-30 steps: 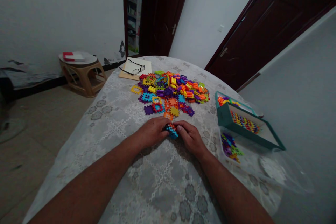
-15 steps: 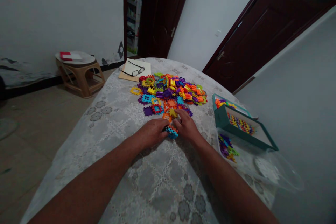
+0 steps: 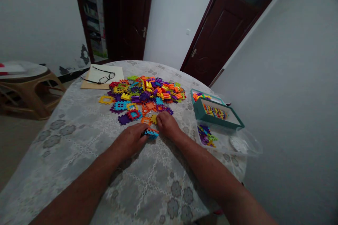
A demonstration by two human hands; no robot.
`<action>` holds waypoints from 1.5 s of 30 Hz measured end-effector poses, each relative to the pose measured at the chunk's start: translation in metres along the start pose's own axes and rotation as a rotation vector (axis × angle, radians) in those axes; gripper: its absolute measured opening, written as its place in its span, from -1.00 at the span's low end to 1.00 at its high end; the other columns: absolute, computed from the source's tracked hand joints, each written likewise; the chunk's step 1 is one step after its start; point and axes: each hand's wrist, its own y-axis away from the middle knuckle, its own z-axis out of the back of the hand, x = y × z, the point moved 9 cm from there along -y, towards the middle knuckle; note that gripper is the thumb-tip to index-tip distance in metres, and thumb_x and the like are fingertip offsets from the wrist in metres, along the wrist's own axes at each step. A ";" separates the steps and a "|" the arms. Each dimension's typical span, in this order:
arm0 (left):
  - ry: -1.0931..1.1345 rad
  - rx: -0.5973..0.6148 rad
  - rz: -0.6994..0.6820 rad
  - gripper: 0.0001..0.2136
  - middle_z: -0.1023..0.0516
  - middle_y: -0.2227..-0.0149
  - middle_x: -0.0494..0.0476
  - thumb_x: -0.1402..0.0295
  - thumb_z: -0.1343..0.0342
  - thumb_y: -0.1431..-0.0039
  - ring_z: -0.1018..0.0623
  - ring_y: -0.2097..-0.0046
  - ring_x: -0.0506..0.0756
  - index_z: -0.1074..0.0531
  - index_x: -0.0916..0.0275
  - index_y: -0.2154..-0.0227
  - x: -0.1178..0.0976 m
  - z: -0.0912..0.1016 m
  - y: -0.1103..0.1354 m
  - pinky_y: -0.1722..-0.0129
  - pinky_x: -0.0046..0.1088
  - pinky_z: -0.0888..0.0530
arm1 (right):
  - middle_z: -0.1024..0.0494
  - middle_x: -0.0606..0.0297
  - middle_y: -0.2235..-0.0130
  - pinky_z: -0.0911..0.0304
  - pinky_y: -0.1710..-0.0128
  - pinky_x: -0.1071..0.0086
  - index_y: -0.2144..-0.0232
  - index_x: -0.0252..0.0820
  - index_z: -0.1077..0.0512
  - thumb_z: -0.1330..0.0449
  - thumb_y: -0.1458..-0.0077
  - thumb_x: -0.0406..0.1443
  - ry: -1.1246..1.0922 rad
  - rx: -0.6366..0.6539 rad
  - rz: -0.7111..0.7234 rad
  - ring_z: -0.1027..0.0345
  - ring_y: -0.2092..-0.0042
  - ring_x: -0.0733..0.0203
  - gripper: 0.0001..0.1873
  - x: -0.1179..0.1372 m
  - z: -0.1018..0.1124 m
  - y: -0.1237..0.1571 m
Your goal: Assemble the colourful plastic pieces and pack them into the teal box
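My left hand (image 3: 134, 136) pinches a small stack of interlocking plastic building tiles (image 3: 151, 133), blue below and orange above, just over the tablecloth. Its fingertips are partly hidden behind the stack. To the right, my right hand (image 3: 167, 124) has its fingers curled in, close beside a yellow tile (image 3: 153, 119); what they hold, if anything, is hidden. An orange tile frame (image 3: 146, 121) lies left of the yellow one. Just beyond the hands are a red tile frame (image 3: 134, 114), a purple tile (image 3: 124, 119) and a large mixed pile of tiles and tube pieces (image 3: 148, 91).
Eyeglasses (image 3: 104, 78) rest on a pad (image 3: 95, 72) at the far left of the table. On the right stand a green box (image 3: 199, 111) of coloured pieces and a clear plastic tray (image 3: 224, 147) holding several tiles. A stool (image 3: 34, 95) is beside the table at left.
The view has swung right, so the table's contents appear further left. My right hand's fingers are now more curled beside the yellow tile. My left hand still grips the blue and orange stack.
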 end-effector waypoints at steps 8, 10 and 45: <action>-0.037 -0.007 -0.053 -0.74 -0.70 0.08 0.16 0.25 -0.05 -0.27 -0.65 0.04 0.24 -0.59 0.08 0.08 -0.011 0.005 0.001 -0.06 -0.19 -0.52 | -0.47 0.18 -0.06 -0.33 0.08 0.33 -0.04 -0.09 -0.46 -0.27 -0.34 -0.18 0.043 0.145 -0.053 -0.42 0.00 0.10 -0.73 0.013 0.018 0.023; -0.039 -0.015 -0.058 -0.74 -0.71 0.08 0.15 0.23 -0.06 -0.27 -0.65 0.04 0.24 -0.59 0.06 0.09 -0.013 0.007 0.002 -0.05 -0.19 -0.54 | -0.47 0.17 -0.06 -0.33 0.11 0.34 -0.05 -0.10 -0.46 -0.27 -0.35 -0.15 0.063 0.167 -0.060 -0.43 0.03 0.10 -0.71 0.015 0.022 0.029; -0.149 -0.055 -0.053 -0.53 -0.57 -0.24 0.27 0.48 -0.13 -0.29 -0.54 -0.27 0.24 -0.43 0.17 -0.25 0.002 -0.005 0.007 -0.34 -0.19 -0.39 | -0.61 0.21 0.13 -0.40 0.17 0.31 -0.03 -0.12 -0.54 -0.25 -0.32 -0.20 -0.507 0.013 0.052 -0.50 0.25 0.19 -0.73 0.049 0.040 0.060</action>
